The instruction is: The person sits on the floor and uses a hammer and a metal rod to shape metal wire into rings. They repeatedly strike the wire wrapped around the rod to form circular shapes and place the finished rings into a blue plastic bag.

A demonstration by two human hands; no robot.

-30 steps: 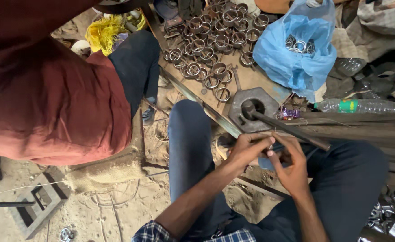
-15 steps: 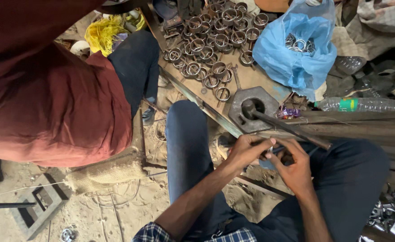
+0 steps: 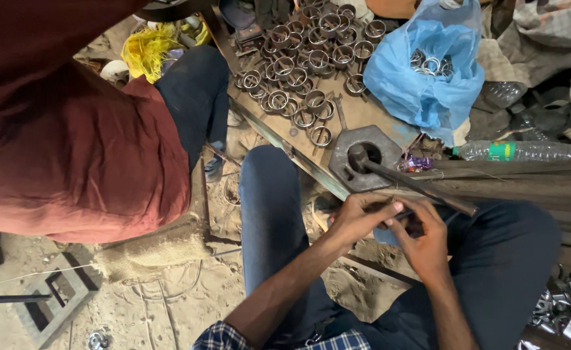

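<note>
My left hand (image 3: pixel 362 217) and my right hand (image 3: pixel 426 238) meet between my knees, fingers pinched together on a small dark part that they mostly hide. A long dark metal rod (image 3: pixel 421 188) runs just above the hands, from the hole of a heavy hexagonal metal block (image 3: pixel 344 162) out to the right. Both hands lie just below this rod. My legs in blue jeans frame the hands.
Several short metal rings (image 3: pixel 305 65) lie heaped on a board beyond the block. A blue plastic bag (image 3: pixel 402 84) holds more rings. A clear plastic bottle (image 3: pixel 525 151) lies at right. A person in a red shirt (image 3: pixel 58 129) bends over at left. Sandy floor lies below.
My hands have shifted slightly while working the small part. The rod and block stay in place.
</note>
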